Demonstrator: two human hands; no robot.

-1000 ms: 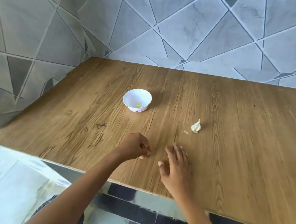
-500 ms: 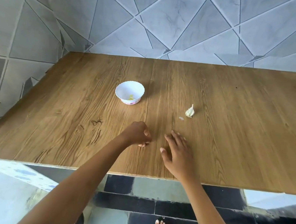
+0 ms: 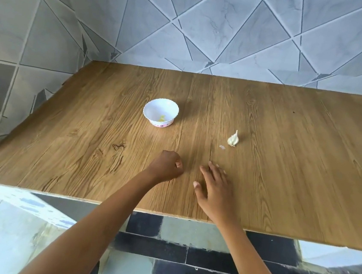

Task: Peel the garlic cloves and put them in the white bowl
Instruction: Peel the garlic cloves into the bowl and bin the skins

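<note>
Two hands over the table (image 3: 283, 170): left hand (image 3: 168, 165) clenched, contents hidden; right hand (image 3: 216, 192) palm-down, fingers (image 3: 215, 171) straight.

Head view, looking down over table (image 3: 283, 170), close

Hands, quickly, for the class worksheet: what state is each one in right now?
Left hand: closed in a fist; nothing visible in it.
Right hand: open, fingers straight, holding nothing.

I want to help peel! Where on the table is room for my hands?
Plenty right of the garlic, left of the bowl, and along the back by the tiled wall. The table is crowded only mid-front: left hand, right hand and a peel scrap sit close together.
</note>
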